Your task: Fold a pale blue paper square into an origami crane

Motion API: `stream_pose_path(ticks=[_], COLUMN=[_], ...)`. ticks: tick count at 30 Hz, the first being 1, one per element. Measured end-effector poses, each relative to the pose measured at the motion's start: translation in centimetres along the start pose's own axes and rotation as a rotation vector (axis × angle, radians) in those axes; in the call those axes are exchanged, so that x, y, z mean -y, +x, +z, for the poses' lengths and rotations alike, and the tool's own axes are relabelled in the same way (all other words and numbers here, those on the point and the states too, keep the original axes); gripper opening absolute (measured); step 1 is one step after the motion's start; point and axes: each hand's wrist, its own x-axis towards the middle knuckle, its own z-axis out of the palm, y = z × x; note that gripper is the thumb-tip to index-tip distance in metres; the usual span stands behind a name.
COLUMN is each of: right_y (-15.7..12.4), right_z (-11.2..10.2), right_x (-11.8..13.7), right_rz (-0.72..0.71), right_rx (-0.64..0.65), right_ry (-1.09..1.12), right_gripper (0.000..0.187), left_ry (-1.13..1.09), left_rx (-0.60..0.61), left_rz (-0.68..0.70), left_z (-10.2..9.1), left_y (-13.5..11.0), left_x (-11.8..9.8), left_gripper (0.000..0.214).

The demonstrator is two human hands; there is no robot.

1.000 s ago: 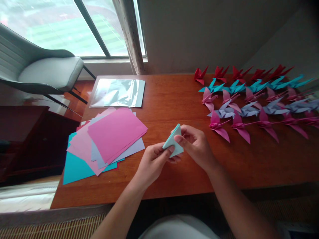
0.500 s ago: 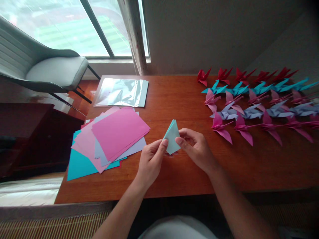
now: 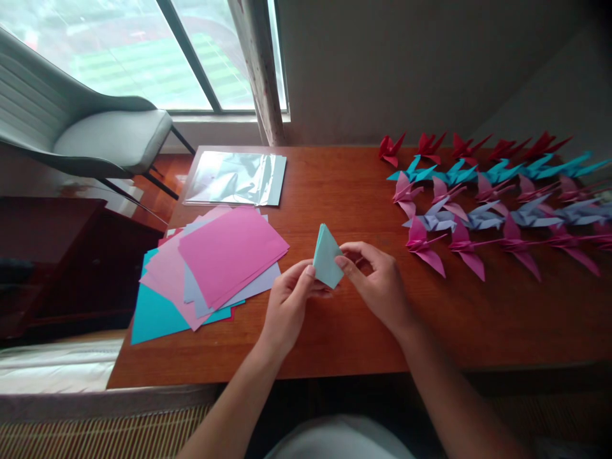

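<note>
A pale mint sheet of origami paper, folded into a small layered kite shape, is held above the table between my two hands. My left hand pinches its lower left edge, thumb in front and fingers behind and beneath. With thumb and forefinger, my right hand grips the right corner. The point of the folded paper faces up and away from me. Left of my hands lies a fanned pile of coloured paper sheets, magenta on top, with pink, lavender, turquoise and red beneath.
Rows of folded paper cranes in red, turquoise, pink, lavender and magenta stand on the right of the wooden table. A clear plastic packet of paper lies at the back left. A grey chair stands beyond the left edge, by the window.
The folded paper has turned slightly, its tip moving left and up, so its front face shows more broadly. Both hands still hold it, and the fingers have shifted a little.
</note>
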Motion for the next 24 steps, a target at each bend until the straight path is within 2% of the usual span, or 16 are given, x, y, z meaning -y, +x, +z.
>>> stream_pose_path(ticks=[6, 10, 16, 24], right_y=[-0.17, -0.33, -0.42, -0.53], right_z=[0.17, 0.45, 0.67, 0.76], right_x=[0.44, 0.58, 0.68, 0.67], right_rz=[-0.271, -0.343, -0.267, -0.146], right_rx=[-0.156, -0.189, -0.18, -0.144], right_ry=[-0.302, -0.363, -0.192, -0.02], right_gripper=[0.012, 0.012, 0.003, 0.006], left_ry=[0.085, 0.117, 0.223, 0.245], left_rx=[-0.074, -0.056, 0.015, 0.034], left_rz=[0.071, 0.114, 0.257, 0.311], left_z=[0.47, 0.58, 0.51, 0.62], left_y=[-0.01, 0.02, 0.07, -0.13], left_x=[-0.41, -0.22, 0.48, 0.02], left_gripper=[0.037, 0.035, 0.021, 0.017])
